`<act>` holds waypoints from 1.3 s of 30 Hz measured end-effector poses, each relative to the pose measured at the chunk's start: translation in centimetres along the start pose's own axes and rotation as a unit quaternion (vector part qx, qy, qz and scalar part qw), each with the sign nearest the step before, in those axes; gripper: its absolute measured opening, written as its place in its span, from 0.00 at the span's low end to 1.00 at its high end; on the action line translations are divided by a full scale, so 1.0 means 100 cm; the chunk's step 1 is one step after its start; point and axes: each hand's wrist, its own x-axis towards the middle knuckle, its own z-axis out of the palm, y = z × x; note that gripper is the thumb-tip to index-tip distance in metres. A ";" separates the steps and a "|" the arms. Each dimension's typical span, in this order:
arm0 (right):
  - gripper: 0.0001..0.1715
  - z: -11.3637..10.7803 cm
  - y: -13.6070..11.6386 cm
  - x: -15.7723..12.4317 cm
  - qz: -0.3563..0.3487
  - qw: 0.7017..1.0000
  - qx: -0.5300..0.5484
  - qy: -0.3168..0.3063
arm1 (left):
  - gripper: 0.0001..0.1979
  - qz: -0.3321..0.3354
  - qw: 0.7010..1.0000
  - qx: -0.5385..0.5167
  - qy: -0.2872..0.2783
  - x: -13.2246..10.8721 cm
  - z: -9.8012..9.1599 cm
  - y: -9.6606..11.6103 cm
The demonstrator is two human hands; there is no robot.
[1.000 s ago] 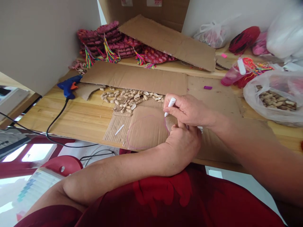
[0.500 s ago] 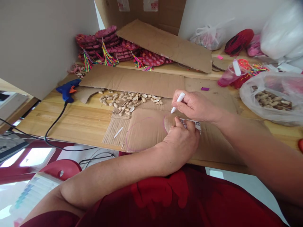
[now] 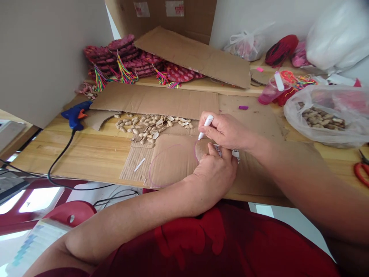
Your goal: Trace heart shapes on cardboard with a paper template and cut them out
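My right hand (image 3: 223, 130) pinches a white marker pen (image 3: 205, 127), tilted, with its tip down at the upper left edge of a rounded cardboard piece (image 3: 201, 148). My left hand (image 3: 215, 173) lies on that piece, fingers stretched out and pressing it onto a larger cardboard sheet (image 3: 170, 165). Part of the rounded piece is hidden under my fingers; a printed white label (image 3: 235, 154) shows beside them. A purple curved line is drawn on the sheet to the left, and another follows the piece's left edge. A purple pen cap (image 3: 243, 107) lies behind my right hand.
Loose peanuts (image 3: 150, 129) lie behind the sheet, and more fill a plastic bag (image 3: 300, 130) at right. A blue glue gun (image 3: 75, 115) sits left, its cord hanging over the edge. Red-handled scissors (image 3: 361, 173) lie far right. Cardboard strips (image 3: 155, 98) and tasselled pieces (image 3: 127, 57) are behind.
The marker tip has moved a little left along the edge of the rounded cardboard piece. My left hand stays pressed on it. The view has shifted slightly right, showing more of the scissors.
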 end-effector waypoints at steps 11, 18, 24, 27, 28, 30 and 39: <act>0.08 -0.020 0.006 -0.026 0.051 0.998 -0.036 0.017 | 0.18 0.030 1.000 -0.005 -0.004 0.000 0.000 -0.001; 0.08 -0.027 0.008 -0.036 0.048 0.997 -0.057 0.021 | 0.17 0.029 1.000 -0.002 0.012 -0.002 0.001 -0.002; 0.08 -0.020 0.007 -0.034 0.059 0.997 -0.030 0.031 | 0.16 0.019 0.999 -0.004 0.046 -0.001 0.008 0.000; 0.08 -0.021 0.007 -0.034 0.058 0.997 -0.024 0.032 | 0.16 0.018 0.998 -0.003 0.056 -0.001 0.010 0.001; 0.08 -0.022 0.007 -0.035 0.058 0.998 -0.027 0.029 | 0.16 0.017 0.998 -0.002 0.057 -0.001 0.010 0.001; 0.08 -0.024 0.006 -0.036 0.054 0.998 -0.034 0.021 | 0.16 0.017 0.998 0.001 0.061 -0.001 0.010 0.000; 0.09 -0.025 0.004 -0.039 0.068 0.997 -0.027 0.032 | 0.16 0.023 0.997 0.006 0.075 -0.003 0.012 0.001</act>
